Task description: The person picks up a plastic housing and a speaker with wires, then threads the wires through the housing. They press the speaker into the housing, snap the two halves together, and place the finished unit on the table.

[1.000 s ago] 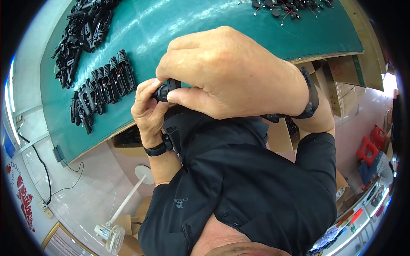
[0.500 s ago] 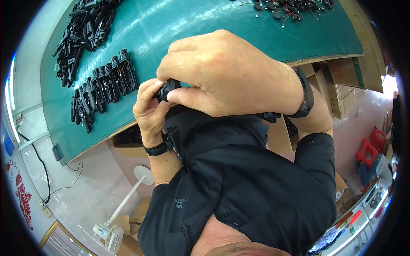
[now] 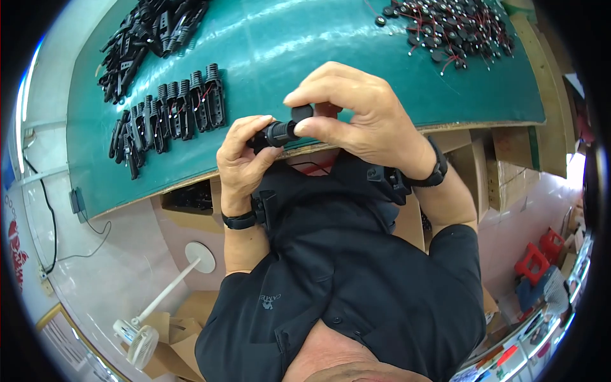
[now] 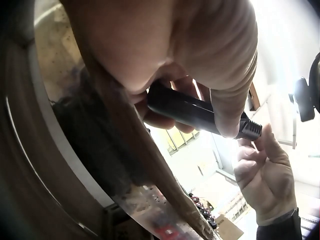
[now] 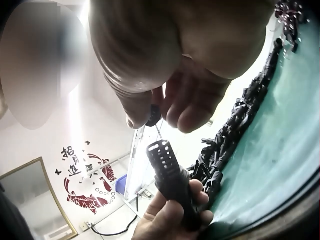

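Observation:
In the head view my left hand [image 3: 237, 164] grips a black plastic handle-like housing [image 3: 277, 134] near the front edge of the table. Its ribbed, slotted end [image 5: 162, 152] points up toward my right hand in the right wrist view. My right hand [image 3: 375, 118] pinches a small round black disc [image 3: 302, 113] between thumb and fingers, close to that end. A thin wire [image 5: 159, 132] runs between the disc and the slotted end. The housing's lower part [image 4: 185, 107] is partly hidden by my left fingers.
On the green table [image 3: 273, 70] stands a row of similar black housings [image 3: 172, 111], some with red wires. Behind it lies a heap of black parts [image 3: 149, 44]. Several wired black discs [image 3: 455, 32] are piled at the far right. A cardboard box [image 3: 191, 207] sits below the edge.
My right hand has drawn back to the right from my left hand, and the disc and the housing's end now show between them. The head view has shifted, showing more of the disc pile.

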### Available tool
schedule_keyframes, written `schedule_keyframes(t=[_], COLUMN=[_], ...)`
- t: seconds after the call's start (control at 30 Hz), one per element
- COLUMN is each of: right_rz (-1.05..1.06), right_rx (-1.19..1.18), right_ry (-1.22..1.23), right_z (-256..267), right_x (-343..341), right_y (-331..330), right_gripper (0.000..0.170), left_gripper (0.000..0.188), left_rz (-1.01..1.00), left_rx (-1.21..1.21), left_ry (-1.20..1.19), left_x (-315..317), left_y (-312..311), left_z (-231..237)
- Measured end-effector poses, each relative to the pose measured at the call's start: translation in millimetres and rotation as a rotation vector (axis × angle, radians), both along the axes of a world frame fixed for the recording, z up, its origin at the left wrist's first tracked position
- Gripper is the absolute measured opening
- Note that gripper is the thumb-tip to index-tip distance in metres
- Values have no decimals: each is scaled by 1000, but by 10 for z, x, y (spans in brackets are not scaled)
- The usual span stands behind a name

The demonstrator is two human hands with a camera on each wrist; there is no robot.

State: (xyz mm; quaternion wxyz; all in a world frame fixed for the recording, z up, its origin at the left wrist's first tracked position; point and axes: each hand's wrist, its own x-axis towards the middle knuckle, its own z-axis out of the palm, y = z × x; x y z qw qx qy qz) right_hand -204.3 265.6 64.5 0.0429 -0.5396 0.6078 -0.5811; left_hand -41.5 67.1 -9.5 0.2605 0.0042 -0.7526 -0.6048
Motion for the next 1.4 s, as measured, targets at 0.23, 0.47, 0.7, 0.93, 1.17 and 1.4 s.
schedule_keyframes(t=[0.23,0.47,0.7,0.93,1.17,1.4], right_rz=[11,-23,-38,50,18,18], right_rx=[115,192,-5,-18,42,100], right_ry=[-275,-587,-532,-793,-763,-675], right_z=[-198,-308,-418,-546,-597,-514], right_x=[66,121,141,241,264,243], right_y=[62,87,-25,-86,-58,-42], right_gripper=[27,30,31,31,33,31], left_gripper=[52,50,50,49,48,47], left_rz=[67,82,72,81,90,102], left_rx=[-85,-79,-99,-87,-88,-140], left_ry=[-105,-88,-70,-94,-74,-84], left_x=[0,6,9,22,4,-10], left_y=[34,40,43,32,40,55], left_z=[73,88,99,108,91,122])
